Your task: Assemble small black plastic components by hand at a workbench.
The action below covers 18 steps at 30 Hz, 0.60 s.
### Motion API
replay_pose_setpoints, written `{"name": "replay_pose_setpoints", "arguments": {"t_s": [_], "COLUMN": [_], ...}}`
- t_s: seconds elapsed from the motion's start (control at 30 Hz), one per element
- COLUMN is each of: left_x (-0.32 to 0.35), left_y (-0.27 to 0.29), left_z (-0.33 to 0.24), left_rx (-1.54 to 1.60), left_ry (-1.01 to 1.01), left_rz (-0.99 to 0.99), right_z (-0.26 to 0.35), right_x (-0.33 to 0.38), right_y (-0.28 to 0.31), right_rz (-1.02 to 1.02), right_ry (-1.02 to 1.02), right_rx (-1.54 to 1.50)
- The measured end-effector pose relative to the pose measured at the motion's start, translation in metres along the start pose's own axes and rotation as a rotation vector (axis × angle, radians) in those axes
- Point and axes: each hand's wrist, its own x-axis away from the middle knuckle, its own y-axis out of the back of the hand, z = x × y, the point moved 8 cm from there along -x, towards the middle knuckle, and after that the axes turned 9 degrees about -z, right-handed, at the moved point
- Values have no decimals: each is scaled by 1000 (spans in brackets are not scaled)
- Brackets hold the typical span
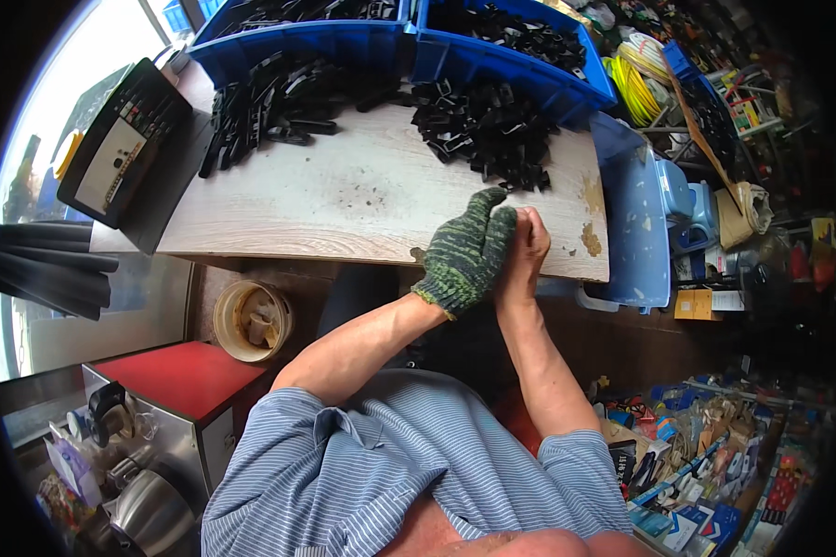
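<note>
My left hand (464, 255), in a green and black knitted glove, is pressed against my bare right hand (526, 260) at the front right edge of the table. Its fingers point up and lie close together. The fingers of my right hand are curled in behind the glove. Whatever the two hands hold between them is hidden. Just beyond the fingertips lies a heap of small black plastic clips (488, 130). Farther left is a pile of long black plastic strips (279, 102).
Two blue bins (311, 46) full of black parts line the table's (325, 200) far edge. A tablet (125, 148) leans at the left. A large blue tub (630, 223) stands at the right end; a dirty bucket (253, 320) sits below the front edge.
</note>
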Motion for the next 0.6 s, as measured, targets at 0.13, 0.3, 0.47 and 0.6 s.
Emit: {"name": "replay_pose_setpoints", "arguments": {"t_s": [0.13,0.3,0.47,0.6], "left_x": [1,5,8,11], "left_y": [-4,-2,2,18], "left_z": [0,3,8,15], "left_rx": [-23,-22,68,210], "left_ry": [-8,51,56,47], "left_rz": [12,58,108,94], "right_z": [-4,-10,-5,9], "right_x": [-5,-6,-7,2], "right_y": [5,7,6,-7], "right_rz": [-12,20,53,84], "right_ry": [37,65,22,63], "right_rx": [-6,-32,90,164]}}
